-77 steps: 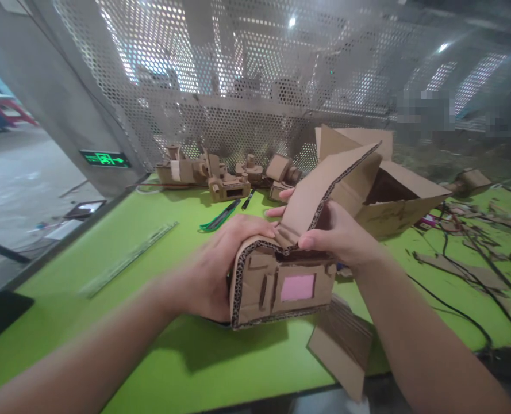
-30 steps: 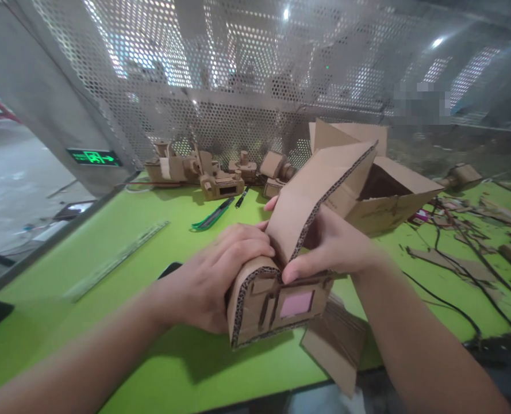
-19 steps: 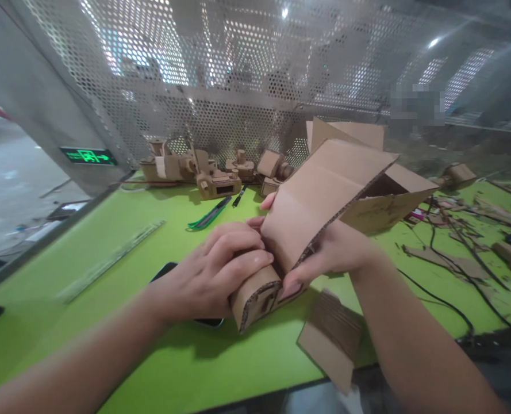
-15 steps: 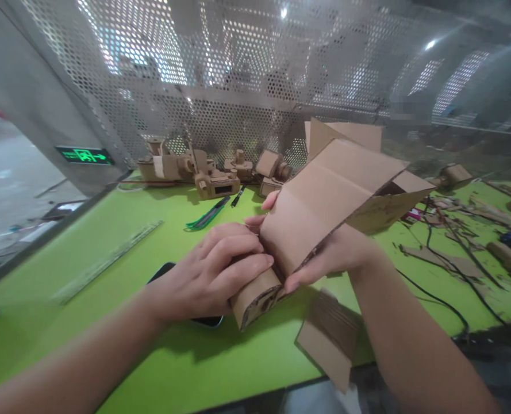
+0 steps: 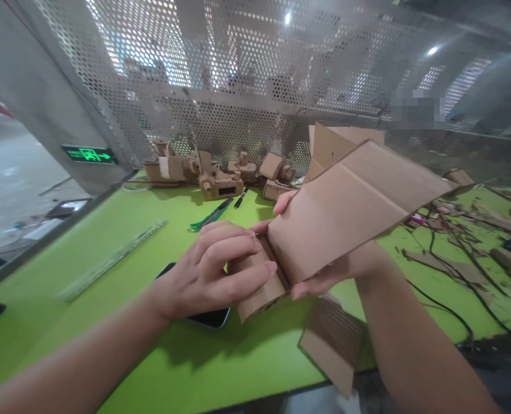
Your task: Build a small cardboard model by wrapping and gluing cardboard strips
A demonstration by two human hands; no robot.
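Observation:
Above the green table I hold a cardboard piece with both hands. Its left part is a small rounded cardboard block (image 5: 261,293); its right part is a wide creased cardboard sheet (image 5: 333,215) that slants up to the right. My left hand (image 5: 221,267) wraps over the top of the block, fingers curled round it. From beneath, my right hand (image 5: 337,270) grips the sheet near where it meets the block, with the thumb at the lower edge and fingertips showing at the far edge. The palm is hidden by the sheet. Whether block and sheet are joined, I cannot tell.
A phone (image 5: 212,318) lies under my left wrist. Beyond are a clear ruler (image 5: 117,259), a green cutter (image 5: 212,215), a black pen (image 5: 240,198) and several cardboard models (image 5: 221,185). A folded cardboard scrap (image 5: 330,351) overhangs the front edge. Cables (image 5: 449,313) and scraps lie right.
The sheet has tilted and turned flatter toward the right, showing more of its face. The block has turned, so its open end shows less. My left fingers have loosened slightly on top.

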